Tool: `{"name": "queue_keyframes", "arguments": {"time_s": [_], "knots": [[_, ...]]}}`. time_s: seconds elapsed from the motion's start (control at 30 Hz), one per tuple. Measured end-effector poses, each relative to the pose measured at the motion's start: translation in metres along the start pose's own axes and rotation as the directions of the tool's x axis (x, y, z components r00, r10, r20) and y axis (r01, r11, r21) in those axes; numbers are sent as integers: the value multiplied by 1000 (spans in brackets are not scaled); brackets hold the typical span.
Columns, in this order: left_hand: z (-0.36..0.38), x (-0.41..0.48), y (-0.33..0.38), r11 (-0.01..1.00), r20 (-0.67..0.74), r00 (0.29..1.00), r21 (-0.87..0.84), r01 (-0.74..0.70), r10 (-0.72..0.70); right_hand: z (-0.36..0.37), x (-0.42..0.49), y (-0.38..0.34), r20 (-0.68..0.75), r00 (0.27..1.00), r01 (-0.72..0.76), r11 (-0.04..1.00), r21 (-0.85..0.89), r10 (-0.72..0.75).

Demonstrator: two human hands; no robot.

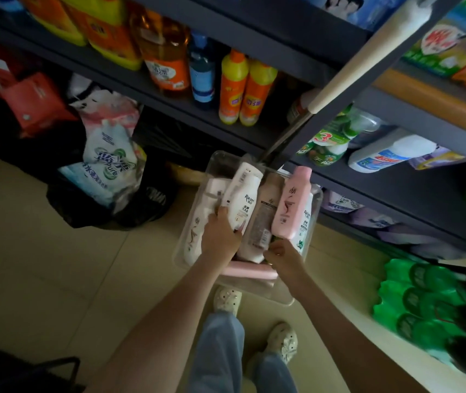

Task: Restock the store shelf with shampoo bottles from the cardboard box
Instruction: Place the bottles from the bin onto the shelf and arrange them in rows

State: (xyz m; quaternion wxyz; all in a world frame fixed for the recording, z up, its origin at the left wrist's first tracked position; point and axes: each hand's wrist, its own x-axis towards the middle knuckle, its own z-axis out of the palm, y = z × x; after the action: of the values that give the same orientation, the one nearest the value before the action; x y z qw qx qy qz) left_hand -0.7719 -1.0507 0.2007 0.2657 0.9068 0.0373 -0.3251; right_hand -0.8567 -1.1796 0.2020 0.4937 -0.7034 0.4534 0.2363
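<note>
From my head camera, I look down at a clear box [317, 202] sitting on the floor [56, 265] just in front of the dark shelf [396, 180]. It holds the shampoo bottles, packed close together. My left hand [220, 236] is wrapped round the lower part of a white bottle [244, 194], which tilts with its cap end toward the shelf. My knuckles cover its base. My right hand [281, 255] is curled at the foot of a pink bottle [294, 202]. Its fingertips are tucked out of sight, so I cannot tell whether it grips that bottle or only touches it. My two hands are near each other but apart, with a brownish bottle [264, 217] lying between them. Another pale bottle [196, 234] lies to the left, half hidden by my left hand. A pink one [251, 272] lies crosswise under my wrists, mostly covered.

A cream pole [353, 61] slants down toward the far edge of the box, and its lower end is lost in shadow. The shelf carries cleaner bottles, and its labels are too blurred to read. Green bottles [413, 302] at lower right are smeared and cut off by the frame. A black bag [141, 205] of refill pouches stands to the left.
</note>
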Motion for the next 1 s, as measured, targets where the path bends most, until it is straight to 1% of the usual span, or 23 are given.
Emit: {"name": "queue_keyframes", "arguments": {"time_s": [0.07, 0.17, 0.23, 0.3, 0.33, 0.4, 0.5, 0.6, 0.7, 0.77, 0.83, 1.0], "knots": [[0, 4, 5, 999, 29, 999, 35, -24, 23, -7, -2, 2, 12, 1000, 1, 999, 33, -1], [-4, 2, 15, 999, 158, 987, -4, -34, 35, -25, -9, 0, 27, 1000, 4, 997, 72, -6], [-10, -4, 21, 994, 216, 976, -101, 29, -6, -41, -14, -3, 32, 999, 15, 998, 55, -17], [-17, -14, 26, 954, 277, 961, -282, 99, -18, -58, -19, -7, 11, 999, 34, 997, 66, -35], [-22, -21, 30, 919, 305, 952, -377, 117, 4, -67, -22, -9, -14, 999, 46, 996, 81, -45], [-36, -39, 42, 853, 354, 933, -506, 129, 69, -86, -29, -13, -57, 997, 67, 992, 105, -61], [-58, -69, 72, 787, 379, 905, -611, 85, 196, -118, -45, -24, -99, 991, 108, 980, 166, -92], [-77, -99, 111, 735, 355, 898, -675, 54, 260, -160, -63, -39, -134, 970, 227, 954, 194, -204], [-93, -134, 153, 704, 320, 876, -710, -30, 361, -207, -97, -62, -236, 921, 355, 915, 191, -309], [-103, -164, 185, 675, 277, 863, -732, -95, 422, -244, -128, -79, -306, 868, 461, 866, 196, -392], [-111, -197, 218, 650, 233, 840, -740, -174, 490, -284, -165, -92, -326, 816, 546, 823, 159, -478], [-123, -281, 306, 595, 137, 762, -716, -365, 633, -377, -261, -110, -342, 647, 751, 648, 130, -681]]}}
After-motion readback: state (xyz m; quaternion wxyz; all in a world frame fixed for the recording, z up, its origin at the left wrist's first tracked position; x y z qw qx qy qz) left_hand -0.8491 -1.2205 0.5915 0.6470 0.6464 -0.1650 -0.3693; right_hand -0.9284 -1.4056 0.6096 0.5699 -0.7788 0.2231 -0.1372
